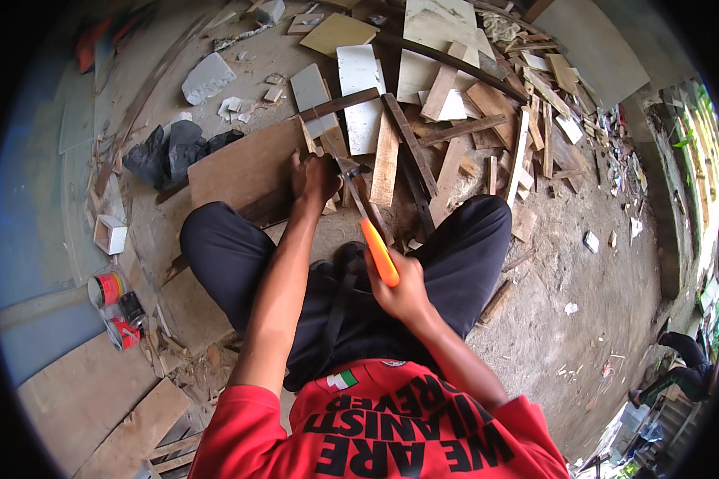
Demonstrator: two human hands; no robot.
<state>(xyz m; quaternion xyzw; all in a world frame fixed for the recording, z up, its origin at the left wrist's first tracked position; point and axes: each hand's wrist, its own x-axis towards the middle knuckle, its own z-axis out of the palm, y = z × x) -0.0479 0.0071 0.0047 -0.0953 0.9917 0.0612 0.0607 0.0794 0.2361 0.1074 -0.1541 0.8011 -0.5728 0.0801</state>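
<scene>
My right hand (403, 291) is closed round the orange grip of a hammer (379, 251). Its metal shaft points up and away to the left, and its dark head sits just right of my left hand (315, 177). That left hand is closed at the right edge of a brown wooden board (248, 164), its thumb side uppermost. The board leans tilted in front of my left knee, with a dark strip along its lower side. Whether a small piece is pinched in my left fingers is hidden.
Loose planks (385, 164), white panels (359, 76) and scrap wood cover the floor ahead and right. Black plastic (168, 152) and a pale block (208, 78) lie left. Red cans (122, 331) stand near the left wall. Another person's dark-clothed leg (683, 375) shows far right.
</scene>
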